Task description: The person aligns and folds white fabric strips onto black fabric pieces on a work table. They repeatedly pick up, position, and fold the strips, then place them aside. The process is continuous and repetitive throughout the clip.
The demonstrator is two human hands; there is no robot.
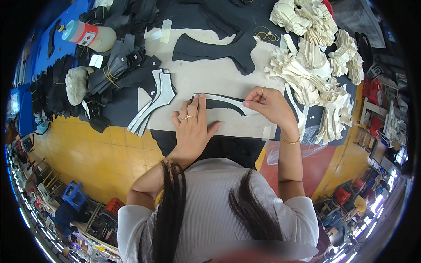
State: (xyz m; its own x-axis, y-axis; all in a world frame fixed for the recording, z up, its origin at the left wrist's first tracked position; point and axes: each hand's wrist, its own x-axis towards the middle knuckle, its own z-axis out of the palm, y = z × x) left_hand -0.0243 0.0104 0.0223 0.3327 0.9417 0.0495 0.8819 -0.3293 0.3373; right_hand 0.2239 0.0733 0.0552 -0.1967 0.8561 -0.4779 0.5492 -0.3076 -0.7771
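A curved black fabric piece with a pale backing strip (pixel 223 103) lies on the beige board (pixel 210 76) in front of me. My left hand (pixel 193 127) lies flat with its fingers pressing down on the left end of that piece; there are rings on two fingers. My right hand (pixel 267 103) pinches the right end of the pale strip between thumb and fingers, with a thin bracelet on its wrist.
A stack of grey curved pieces (pixel 155 101) lies left of my hands. Bundles of black pieces (pixel 114 70) and a plastic bottle (pixel 90 36) sit at the far left. Piles of cream cut pieces (pixel 315 65) fill the right side. A larger black fabric shape (pixel 215 50) lies further back.
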